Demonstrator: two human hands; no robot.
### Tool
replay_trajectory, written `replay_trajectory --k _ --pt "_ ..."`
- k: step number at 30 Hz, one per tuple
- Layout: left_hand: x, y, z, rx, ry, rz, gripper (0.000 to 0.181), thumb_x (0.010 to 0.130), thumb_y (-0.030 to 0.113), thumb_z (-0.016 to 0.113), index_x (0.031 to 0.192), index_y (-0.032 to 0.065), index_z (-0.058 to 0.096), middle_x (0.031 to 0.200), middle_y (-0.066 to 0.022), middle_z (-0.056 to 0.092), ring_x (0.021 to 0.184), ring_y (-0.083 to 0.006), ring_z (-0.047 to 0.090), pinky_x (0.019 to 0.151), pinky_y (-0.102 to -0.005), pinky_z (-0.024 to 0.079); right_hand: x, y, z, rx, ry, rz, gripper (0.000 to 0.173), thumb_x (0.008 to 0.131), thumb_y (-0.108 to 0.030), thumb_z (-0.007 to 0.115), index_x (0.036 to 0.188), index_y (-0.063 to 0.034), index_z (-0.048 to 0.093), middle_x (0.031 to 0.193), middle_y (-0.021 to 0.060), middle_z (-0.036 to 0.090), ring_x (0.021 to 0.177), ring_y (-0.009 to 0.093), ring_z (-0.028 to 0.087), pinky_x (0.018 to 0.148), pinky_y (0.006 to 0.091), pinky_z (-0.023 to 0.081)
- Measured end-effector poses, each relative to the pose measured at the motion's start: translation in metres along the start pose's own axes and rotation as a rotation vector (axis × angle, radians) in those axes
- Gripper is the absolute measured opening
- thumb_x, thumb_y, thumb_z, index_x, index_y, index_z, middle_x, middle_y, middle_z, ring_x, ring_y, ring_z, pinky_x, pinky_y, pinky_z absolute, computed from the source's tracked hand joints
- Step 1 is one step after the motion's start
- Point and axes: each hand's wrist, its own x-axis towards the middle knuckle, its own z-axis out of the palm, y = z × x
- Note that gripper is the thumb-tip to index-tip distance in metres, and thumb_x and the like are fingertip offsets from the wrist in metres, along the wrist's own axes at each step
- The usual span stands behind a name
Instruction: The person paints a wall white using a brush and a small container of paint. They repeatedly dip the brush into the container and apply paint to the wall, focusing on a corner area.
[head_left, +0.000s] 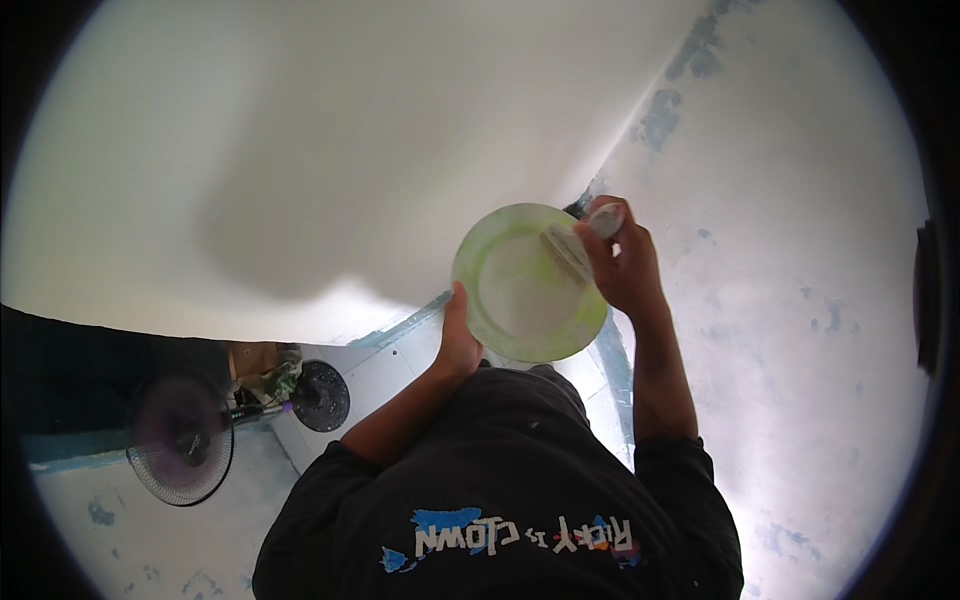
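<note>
My left hand (459, 337) grips the near-left rim of a round green plastic plate (514, 341), with the thumb along its edge. The plate bears a whitish coating. My right hand (626, 255) is closed on the pale rounded handle of a scraper-like tool (568, 251), whose flat working part lies over the plate's upper right side. Whether the tool touches the plate cannot be told, and the fingers partly hide it.
White walls (757, 247) with bluish patches meet at a corner beyond the plate. At the lower left stands a pedestal fan (180, 442) with a round black base (321, 396), near a cardboard box (251, 360). Pale floor tiles (382, 375) show below.
</note>
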Motion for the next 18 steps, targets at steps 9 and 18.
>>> replay_trajectory --k 9,18 --pt "-0.007 -0.001 -0.008 -0.028 0.019 0.002 0.07 0.111 0.054 0.028 0.152 -0.0012 0.036 0.151 -0.0183 0.049 0.139 -0.0285 0.049 0.117 -0.0437 0.039 -0.022 -0.008 0.006 0.104 -0.152 -0.016 0.018 0.096 -0.014 0.069 0.11 -0.005 0.062 0.078 0.0084 0.066 0.066 0.015 0.063 0.065 0.0312 0.052" --pt "-0.006 -0.009 -0.011 -0.028 -0.079 -0.006 0.069 0.111 0.054 0.028 0.152 -0.0012 0.037 0.15 -0.0176 0.05 0.139 -0.0286 0.049 0.117 -0.0437 0.039 -0.021 -0.024 0.019 0.112 -0.191 -0.115 0.021 0.095 -0.015 0.071 0.11 -0.0046 0.06 0.083 0.0087 0.072 0.07 0.022 0.07 0.067 0.0307 0.053"
